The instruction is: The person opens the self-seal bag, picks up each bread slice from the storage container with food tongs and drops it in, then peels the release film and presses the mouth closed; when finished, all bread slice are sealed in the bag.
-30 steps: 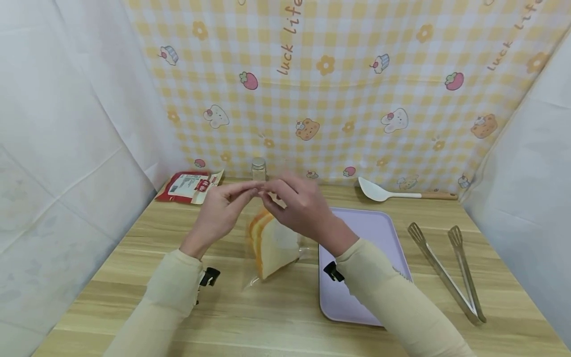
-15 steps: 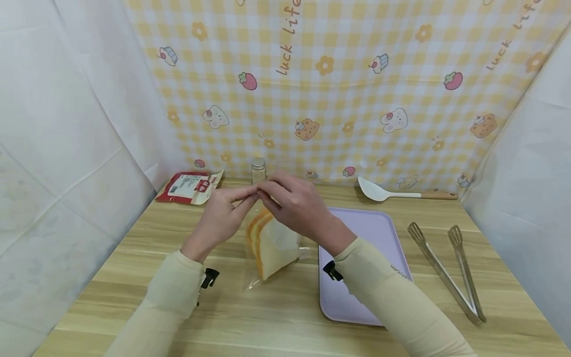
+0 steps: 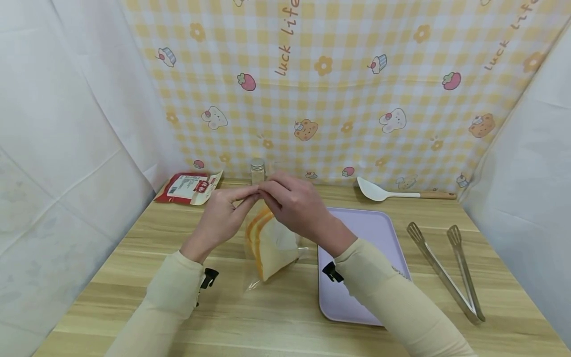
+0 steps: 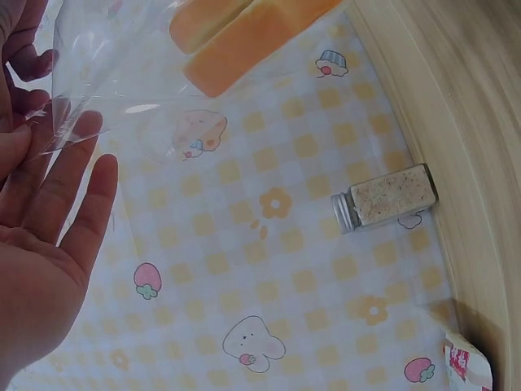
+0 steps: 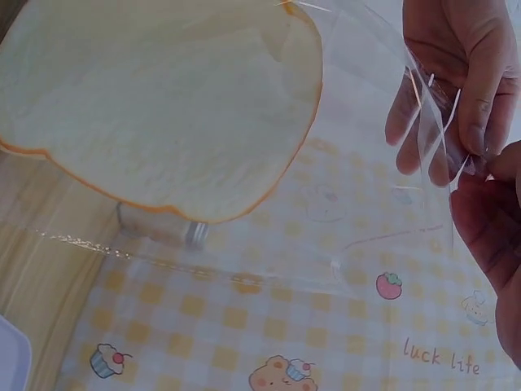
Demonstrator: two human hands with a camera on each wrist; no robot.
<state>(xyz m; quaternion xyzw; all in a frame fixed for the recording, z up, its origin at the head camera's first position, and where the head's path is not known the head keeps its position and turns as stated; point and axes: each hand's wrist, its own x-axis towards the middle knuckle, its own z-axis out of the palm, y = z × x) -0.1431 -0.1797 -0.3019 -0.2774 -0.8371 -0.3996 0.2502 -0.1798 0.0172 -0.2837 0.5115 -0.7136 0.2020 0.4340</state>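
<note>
Thick bread slices (image 3: 274, 250) hang inside a clear plastic bag (image 5: 374, 106) at the centre of the head view. My left hand (image 3: 220, 213) and right hand (image 3: 296, 206) meet above the bread, fingertips side by side, and both pinch the bag's top edge. In the left wrist view, the left hand (image 4: 45, 269) has its thumb against the thin film while its other fingers extend behind it. The right wrist view shows the right hand (image 5: 496, 236) pinching the film's corner close to the left fingertips. In the head view, the hands hide the bag's top.
A lilac tray (image 3: 357, 302) lies right of the bag, partly under my right forearm. Metal tongs (image 3: 446, 277) lie farther right. Along the back are a white spatula (image 3: 374, 191) with a wooden handle, a small glass jar (image 3: 257, 172) and a red-and-cream packet (image 3: 187, 188).
My fingertips have drawn closer together on the bag's top edge, and my left hand has dropped very slightly. The bread has stayed almost in place.
</note>
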